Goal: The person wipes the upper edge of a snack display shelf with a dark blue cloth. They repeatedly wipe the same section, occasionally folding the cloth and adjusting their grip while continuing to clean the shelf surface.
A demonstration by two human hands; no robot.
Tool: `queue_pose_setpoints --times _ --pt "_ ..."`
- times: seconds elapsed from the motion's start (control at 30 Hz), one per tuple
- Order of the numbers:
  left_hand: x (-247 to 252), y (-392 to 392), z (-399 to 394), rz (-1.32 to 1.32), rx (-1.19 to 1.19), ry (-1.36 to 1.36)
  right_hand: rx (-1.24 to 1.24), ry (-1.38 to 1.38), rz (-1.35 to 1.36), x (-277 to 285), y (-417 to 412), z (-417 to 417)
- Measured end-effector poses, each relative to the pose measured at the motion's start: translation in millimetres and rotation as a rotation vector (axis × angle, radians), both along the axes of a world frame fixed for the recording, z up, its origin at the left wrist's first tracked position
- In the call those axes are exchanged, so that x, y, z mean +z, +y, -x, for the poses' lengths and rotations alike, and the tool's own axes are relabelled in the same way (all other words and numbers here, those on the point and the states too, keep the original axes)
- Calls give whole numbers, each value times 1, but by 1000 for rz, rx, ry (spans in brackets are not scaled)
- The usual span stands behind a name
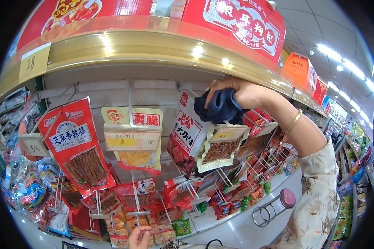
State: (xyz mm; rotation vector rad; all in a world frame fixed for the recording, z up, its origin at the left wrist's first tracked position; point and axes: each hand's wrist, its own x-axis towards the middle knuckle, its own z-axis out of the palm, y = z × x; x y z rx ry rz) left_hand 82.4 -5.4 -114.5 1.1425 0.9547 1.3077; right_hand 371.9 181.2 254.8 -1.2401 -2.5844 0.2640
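My right hand (237, 91) is raised at the upper right of centre, holding a bunched dark blue cloth (218, 105) just under the gold shelf edge (162, 46). The cloth hangs in front of a hanging rail, beside a white and red snack packet (187, 133) and above a clear-fronted packet of brown snack strips (222, 151) with a price tag holder (227, 133). My left hand (141, 237) is low at the bottom centre, fingers loosely curled, near small orange snack packets (118, 228); nothing shows in it.
A red spicy-stick packet (78, 146) and a yellow packet (140, 158) hang from metal display hooks at left. Red gift boxes (237, 25) stand on the upper shelf. More packets hang in rows below. A metal stool with a red seat (287, 198) stands on the floor at right.
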Motion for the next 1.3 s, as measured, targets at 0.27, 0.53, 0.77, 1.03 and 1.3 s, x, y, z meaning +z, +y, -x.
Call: queue_pose_setpoints --times 0.27,0.53,0.77,1.03,1.3 --pt "-3 3 6 48 -35 -36 82 -6 194 12 -31 8" --pt "-18 17 -9 65 -173 -128 -51 190 -340 -15 -17 15" --pt "49 63 -42 -300 -494 68 -606 -23 -529 -24 58 -10" --pt "109 140 -115 -587 56 380 -341 -251 -465 -24 103 -9" --pt "148 197 -146 -823 492 519 -219 -147 -135 -32 136 -14"
